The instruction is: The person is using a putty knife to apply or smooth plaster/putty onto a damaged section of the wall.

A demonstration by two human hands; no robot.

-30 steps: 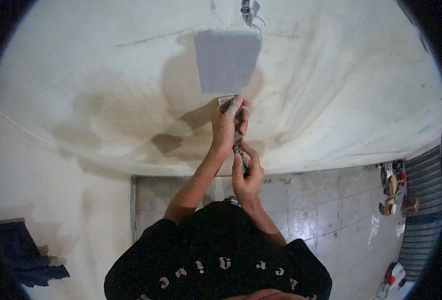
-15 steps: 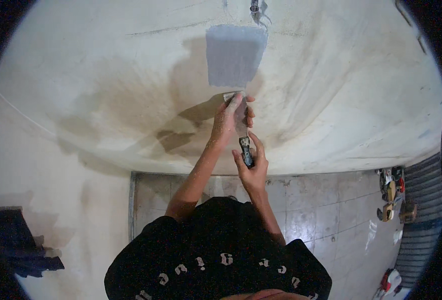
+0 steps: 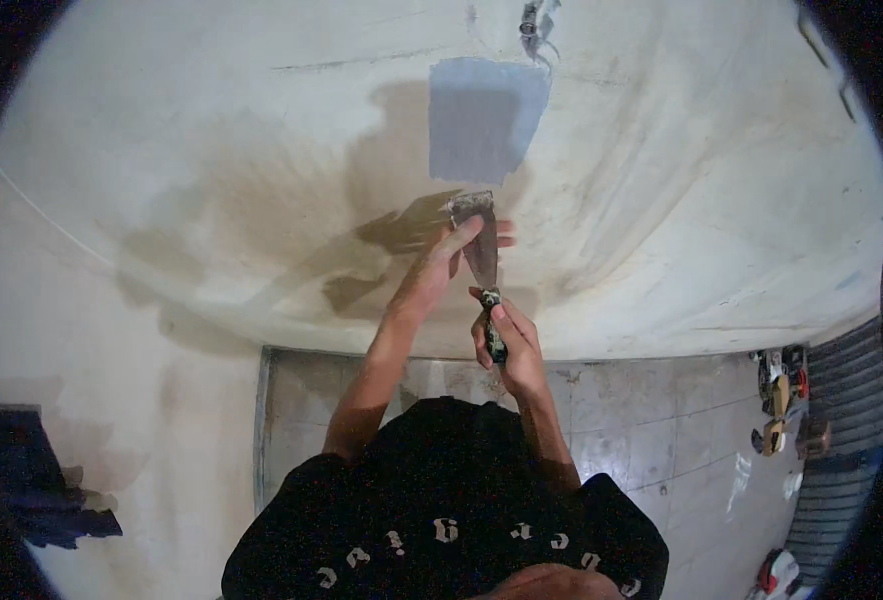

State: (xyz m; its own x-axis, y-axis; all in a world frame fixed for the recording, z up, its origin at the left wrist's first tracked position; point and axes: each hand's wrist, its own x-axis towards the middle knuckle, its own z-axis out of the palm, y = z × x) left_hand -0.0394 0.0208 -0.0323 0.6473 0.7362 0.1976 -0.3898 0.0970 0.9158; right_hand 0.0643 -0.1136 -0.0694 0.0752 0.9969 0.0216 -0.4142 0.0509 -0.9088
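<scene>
My right hand [image 3: 512, 340] is wrapped round the dark handle [image 3: 496, 345] of a putty knife [image 3: 486, 262], thumb along its near side, gripping it firmly just below where the metal begins. The knife points up and away from me, tilted slightly to the left, so its blade runs out beyond that hand's fingers. My left hand [image 3: 447, 250] comes to the blade from the left: the thumb lies across its face, below the broad end, and the fingers reach behind, their blurred tips showing past the right edge. Whether they pinch the metal I cannot tell. Whitish residue [image 3: 472, 203] coats the blade's wide tip.

Just above that tip, a grey patch [image 3: 487, 125] stands out on the stained pale wall [image 3: 652, 190], my shadow [image 3: 392, 130] overlapping it. Higher up there is a small fitting [image 3: 529, 28]. Below the wall is a tiled floor [image 3: 622, 420], with a ribbed shutter [image 3: 844, 430] far right.
</scene>
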